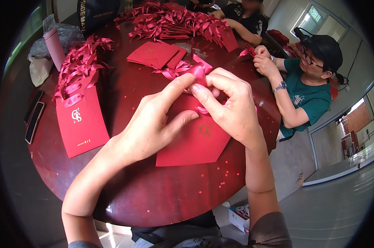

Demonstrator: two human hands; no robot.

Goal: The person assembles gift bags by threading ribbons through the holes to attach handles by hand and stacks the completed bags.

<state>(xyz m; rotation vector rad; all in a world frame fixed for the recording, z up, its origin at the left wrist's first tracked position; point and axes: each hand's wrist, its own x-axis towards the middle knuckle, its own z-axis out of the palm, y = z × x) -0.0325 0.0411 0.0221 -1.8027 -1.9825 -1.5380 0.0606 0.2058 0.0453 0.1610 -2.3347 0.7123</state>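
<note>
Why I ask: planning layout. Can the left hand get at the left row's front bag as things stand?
Probably yes: though its fingers are at the ribbon, only bare tabletop lies between the left hand and the front bag.

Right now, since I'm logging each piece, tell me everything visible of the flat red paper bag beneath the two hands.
The flat red paper-looking bag bears a dull gold emblem and appears to lie on the glossy dark-red table, its straight lower edge toward the person. By its top is a shiny pink-red satin-looking ribbon; the right hand pinches it, and the left hand's index fingertip touches it. The hands hide the bag's upper part; whether the ribbon is knotted cannot be told.
</note>
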